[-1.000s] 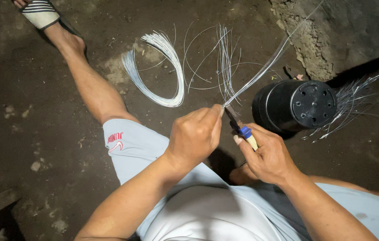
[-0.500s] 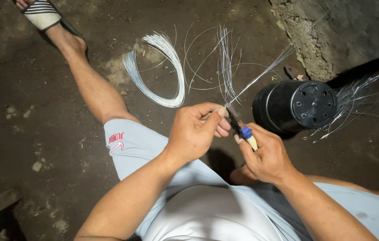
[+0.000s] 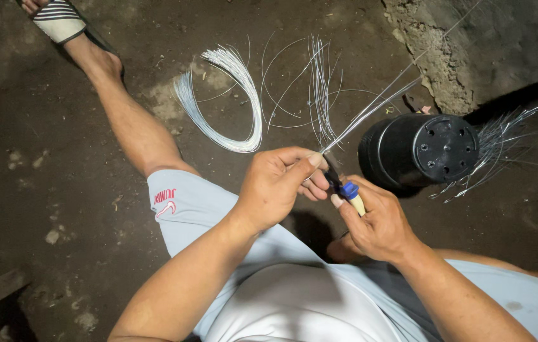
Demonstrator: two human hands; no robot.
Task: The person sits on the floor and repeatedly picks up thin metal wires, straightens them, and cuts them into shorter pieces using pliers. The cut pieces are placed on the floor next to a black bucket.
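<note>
Since half a second ago the left hand (image 3: 275, 187) has slid its pinch closer to the tool, fingers shut on a thin bundle of wires (image 3: 370, 114). Those wires run long and straight, up and rightward from both hands, past the black pot (image 3: 418, 152) lying on the floor. Just below, the right hand (image 3: 377, 225) grips a small blue-collared tool (image 3: 344, 187) at the bundle's near end.

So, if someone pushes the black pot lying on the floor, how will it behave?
The black pot lies on its side and is round, so it would probably roll. It looks like thin plastic, so likely light. The thin strands beside it might slow it a little.
</note>
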